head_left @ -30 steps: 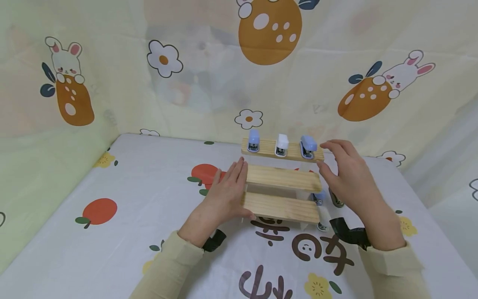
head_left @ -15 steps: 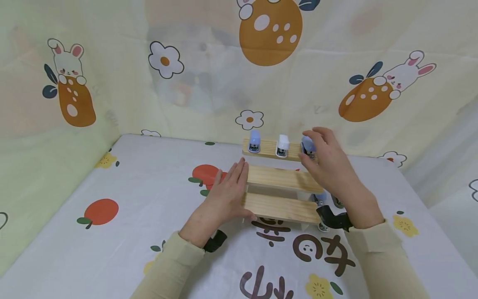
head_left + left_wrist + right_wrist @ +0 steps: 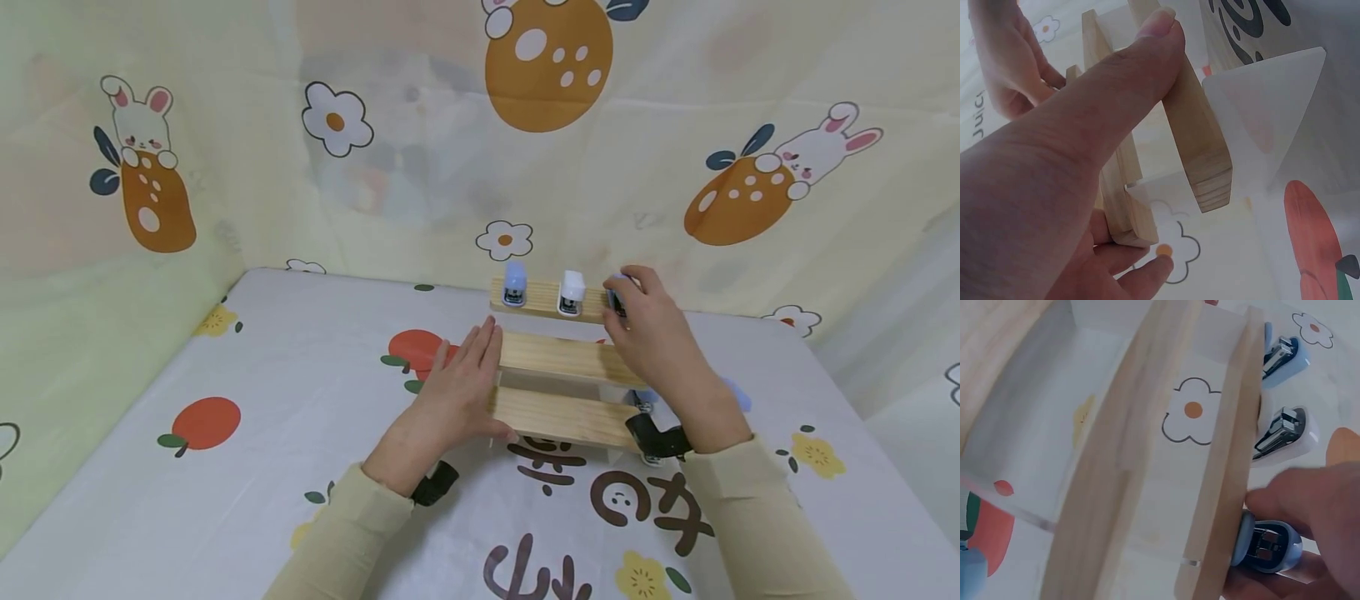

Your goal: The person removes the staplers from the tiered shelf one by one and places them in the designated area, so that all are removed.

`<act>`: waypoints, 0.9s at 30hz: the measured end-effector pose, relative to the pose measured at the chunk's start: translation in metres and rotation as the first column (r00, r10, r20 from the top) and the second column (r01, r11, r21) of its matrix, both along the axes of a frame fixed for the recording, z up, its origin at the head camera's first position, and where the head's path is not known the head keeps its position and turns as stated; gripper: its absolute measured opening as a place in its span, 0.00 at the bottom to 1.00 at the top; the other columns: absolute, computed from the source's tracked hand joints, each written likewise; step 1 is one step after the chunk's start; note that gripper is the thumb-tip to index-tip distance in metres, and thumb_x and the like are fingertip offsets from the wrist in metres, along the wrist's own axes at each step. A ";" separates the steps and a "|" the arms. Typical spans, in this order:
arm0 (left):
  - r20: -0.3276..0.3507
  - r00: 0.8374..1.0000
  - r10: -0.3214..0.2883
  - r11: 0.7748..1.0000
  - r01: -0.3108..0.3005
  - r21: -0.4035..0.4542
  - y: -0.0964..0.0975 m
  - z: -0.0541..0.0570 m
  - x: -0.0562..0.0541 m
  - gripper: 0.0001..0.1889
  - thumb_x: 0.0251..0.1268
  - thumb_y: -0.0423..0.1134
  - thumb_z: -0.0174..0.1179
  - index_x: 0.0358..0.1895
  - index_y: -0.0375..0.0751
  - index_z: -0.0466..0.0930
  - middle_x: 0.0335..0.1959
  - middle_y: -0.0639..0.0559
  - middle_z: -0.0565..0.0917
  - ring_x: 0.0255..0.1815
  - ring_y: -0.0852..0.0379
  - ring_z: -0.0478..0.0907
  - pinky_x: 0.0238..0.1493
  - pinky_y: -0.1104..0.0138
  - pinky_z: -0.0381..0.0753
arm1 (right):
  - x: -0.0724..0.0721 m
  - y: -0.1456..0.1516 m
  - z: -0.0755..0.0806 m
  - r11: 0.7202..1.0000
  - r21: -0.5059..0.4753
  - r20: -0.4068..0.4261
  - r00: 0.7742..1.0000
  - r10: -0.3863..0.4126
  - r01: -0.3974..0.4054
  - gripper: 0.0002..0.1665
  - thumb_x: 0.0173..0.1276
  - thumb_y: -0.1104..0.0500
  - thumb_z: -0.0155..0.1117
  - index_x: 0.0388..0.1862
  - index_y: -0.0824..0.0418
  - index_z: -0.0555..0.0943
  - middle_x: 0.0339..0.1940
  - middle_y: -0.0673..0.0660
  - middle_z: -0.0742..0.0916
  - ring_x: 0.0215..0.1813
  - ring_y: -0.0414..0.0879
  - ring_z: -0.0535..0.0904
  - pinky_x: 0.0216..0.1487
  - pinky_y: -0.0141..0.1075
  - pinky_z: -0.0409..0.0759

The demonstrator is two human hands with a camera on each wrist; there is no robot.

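A three-step wooden rack (image 3: 566, 358) with clear supports stands on the table. On its top board are a light-blue mini stapler (image 3: 514, 285), a white mini stapler (image 3: 571, 293) and, at the right end, a blue mini stapler (image 3: 1266, 547). My right hand (image 3: 656, 333) pinches that right-hand blue stapler between thumb and fingers, covering much of it in the head view. The stapler's base meets the board in the right wrist view. My left hand (image 3: 457, 387) rests along the rack's left side, fingers straight, its thumb (image 3: 1110, 94) lying across the lowest board's end.
Beside the rack's right end, partly behind my right wrist, are a blue stapler (image 3: 643, 400) and a whitish one (image 3: 652, 460). Another light-blue object (image 3: 738, 393) shows right of the wrist. A patterned cloth (image 3: 405, 167) hangs behind the table.
My right hand has moved left from beside the top board and closed its fingers on the right-hand blue stapler. My left hand has stayed against the rack.
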State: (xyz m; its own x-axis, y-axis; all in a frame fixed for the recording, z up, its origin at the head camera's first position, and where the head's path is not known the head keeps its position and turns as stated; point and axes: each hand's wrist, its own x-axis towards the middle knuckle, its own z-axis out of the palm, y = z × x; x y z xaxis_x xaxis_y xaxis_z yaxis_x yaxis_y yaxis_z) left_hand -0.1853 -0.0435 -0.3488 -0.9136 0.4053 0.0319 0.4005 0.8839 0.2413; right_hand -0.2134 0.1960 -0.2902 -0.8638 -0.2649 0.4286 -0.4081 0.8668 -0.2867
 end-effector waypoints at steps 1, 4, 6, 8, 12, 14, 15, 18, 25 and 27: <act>-0.001 1.000 0.000 1.000 0.000 -0.001 0.000 0.000 0.000 0.74 0.34 0.64 0.79 0.80 0.37 0.39 0.83 0.45 0.42 0.83 0.47 0.46 0.79 0.43 0.49 | 0.000 0.000 -0.001 1.000 0.000 -0.011 1.000 0.000 0.000 0.17 0.71 0.68 0.56 0.57 0.72 0.75 0.67 0.73 0.70 0.52 0.70 0.80 0.49 0.60 0.81; -0.006 1.000 -0.001 1.000 0.001 0.001 0.000 0.000 0.000 0.74 0.34 0.64 0.80 0.80 0.37 0.39 0.83 0.45 0.43 0.83 0.47 0.46 0.79 0.43 0.50 | 0.000 0.000 -0.002 1.000 -0.006 -0.043 0.999 0.001 -0.001 0.17 0.71 0.69 0.55 0.57 0.73 0.76 0.66 0.73 0.72 0.52 0.69 0.80 0.48 0.60 0.81; -0.007 1.000 -0.001 1.000 0.001 0.004 0.000 0.001 0.000 0.74 0.34 0.63 0.80 0.80 0.36 0.40 0.83 0.45 0.43 0.83 0.47 0.46 0.79 0.43 0.50 | -0.001 0.000 -0.003 1.000 -0.011 -0.059 0.998 0.000 -0.001 0.17 0.70 0.69 0.56 0.57 0.73 0.76 0.65 0.73 0.73 0.52 0.69 0.80 0.48 0.59 0.81; -0.009 1.000 0.001 1.000 -0.001 0.010 0.000 0.001 0.000 0.73 0.34 0.63 0.80 0.80 0.36 0.40 0.83 0.45 0.43 0.83 0.47 0.46 0.79 0.43 0.50 | -0.001 -0.001 -0.004 1.000 -0.014 -0.074 0.997 -0.005 0.004 0.17 0.69 0.70 0.57 0.56 0.73 0.77 0.65 0.73 0.73 0.52 0.69 0.80 0.48 0.59 0.82; -0.008 1.000 0.003 1.000 -0.002 0.020 0.000 0.001 0.000 0.73 0.33 0.62 0.80 0.80 0.36 0.40 0.83 0.45 0.43 0.83 0.47 0.46 0.79 0.43 0.49 | -0.001 -0.002 -0.005 1.000 -0.024 -0.087 0.996 -0.020 0.018 0.18 0.68 0.70 0.57 0.56 0.72 0.77 0.64 0.73 0.74 0.53 0.69 0.80 0.49 0.60 0.81; -0.008 1.000 0.003 1.000 -0.003 0.022 -0.001 0.001 0.000 0.73 0.33 0.62 0.80 0.80 0.36 0.40 0.83 0.45 0.43 0.83 0.47 0.46 0.79 0.43 0.49 | -0.001 -0.003 -0.006 0.999 -0.032 -0.091 0.996 -0.026 0.023 0.18 0.68 0.70 0.58 0.56 0.72 0.77 0.64 0.73 0.74 0.53 0.70 0.80 0.49 0.60 0.81; -0.006 1.000 0.003 1.000 -0.003 0.023 -0.001 0.001 0.000 0.74 0.33 0.62 0.80 0.80 0.36 0.40 0.83 0.45 0.43 0.83 0.47 0.46 0.79 0.43 0.49 | -0.001 -0.003 -0.006 0.999 -0.034 -0.093 0.995 -0.028 0.025 0.18 0.68 0.70 0.57 0.56 0.72 0.77 0.64 0.73 0.74 0.53 0.70 0.80 0.49 0.60 0.81; -0.005 1.000 0.003 1.000 -0.003 0.024 -0.001 0.001 0.000 0.74 0.33 0.63 0.80 0.80 0.37 0.40 0.83 0.45 0.43 0.83 0.47 0.45 0.79 0.43 0.49 | -0.001 -0.003 -0.006 0.999 -0.037 -0.105 0.994 -0.032 0.029 0.18 0.68 0.70 0.58 0.56 0.72 0.77 0.63 0.73 0.74 0.53 0.70 0.80 0.49 0.60 0.81; -0.001 1.000 0.004 1.000 -0.004 0.025 -0.001 0.001 0.000 0.74 0.33 0.62 0.81 0.80 0.36 0.40 0.83 0.45 0.43 0.83 0.47 0.45 0.79 0.43 0.49 | -0.001 -0.004 -0.007 0.999 -0.043 -0.116 0.993 -0.036 0.031 0.19 0.68 0.70 0.58 0.57 0.73 0.77 0.64 0.74 0.74 0.54 0.70 0.80 0.50 0.60 0.82; 0.001 1.000 0.005 1.000 -0.005 0.022 -0.001 0.001 0.000 0.74 0.33 0.62 0.81 0.80 0.36 0.40 0.83 0.45 0.43 0.83 0.47 0.45 0.79 0.43 0.49 | -0.002 -0.003 -0.008 0.998 -0.050 -0.124 0.992 -0.029 0.023 0.18 0.67 0.71 0.59 0.56 0.74 0.78 0.63 0.74 0.75 0.53 0.70 0.80 0.48 0.59 0.83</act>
State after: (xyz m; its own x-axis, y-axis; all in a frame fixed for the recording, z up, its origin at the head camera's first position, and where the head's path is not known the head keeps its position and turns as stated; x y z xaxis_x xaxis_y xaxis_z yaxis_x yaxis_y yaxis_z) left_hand -0.1849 -0.0443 -0.3473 -0.9157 0.3999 0.0397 0.3958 0.8805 0.2608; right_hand -0.2157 0.1931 -0.2979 -0.8093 -0.2195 0.5449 -0.4209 0.8637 -0.2771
